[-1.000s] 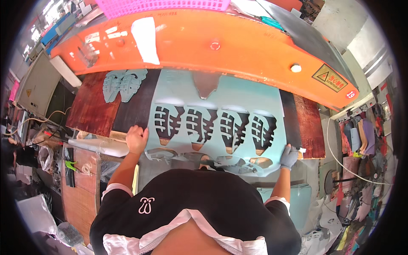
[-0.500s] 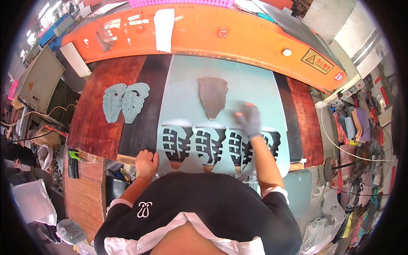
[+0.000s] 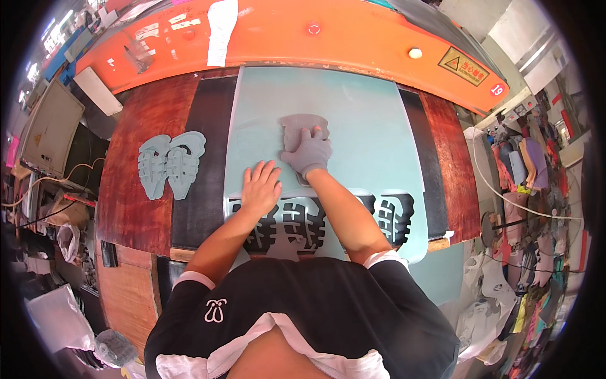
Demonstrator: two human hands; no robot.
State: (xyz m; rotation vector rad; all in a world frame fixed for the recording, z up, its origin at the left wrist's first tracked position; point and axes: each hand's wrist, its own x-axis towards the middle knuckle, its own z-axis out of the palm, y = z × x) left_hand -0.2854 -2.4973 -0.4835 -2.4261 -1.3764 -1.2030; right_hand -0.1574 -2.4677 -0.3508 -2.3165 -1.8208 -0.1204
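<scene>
A thin light blue-green sheet (image 3: 360, 120) covers the middle of the work table. On it lies a grey-brown, shield-shaped piece (image 3: 291, 121), wide at the far end. My right hand (image 3: 310, 151), in a grey glove with some bare fingertips, rests on top of that piece with its fingers spread. Part of the piece is hidden beneath it. My bare left hand (image 3: 260, 187) lies flat on the sheet just left of it, fingers extended. Along the sheet's near edge runs a row of slotted cut-out openings (image 3: 394, 218), showing black underneath. My forearms hide some of them.
Two slotted blue-green cut pieces (image 3: 169, 165) lie side by side on the table's left part, over reddish-brown board (image 3: 129, 215) and a black strip (image 3: 211, 126). An orange machine beam (image 3: 353, 44) spans the far side. Coloured material scraps (image 3: 524, 170) hang at the right.
My right hand has moved left from the sheet's right side onto the grey-brown piece. My left hand has come from the table's near edge onto the sheet. The view has shifted slightly.
</scene>
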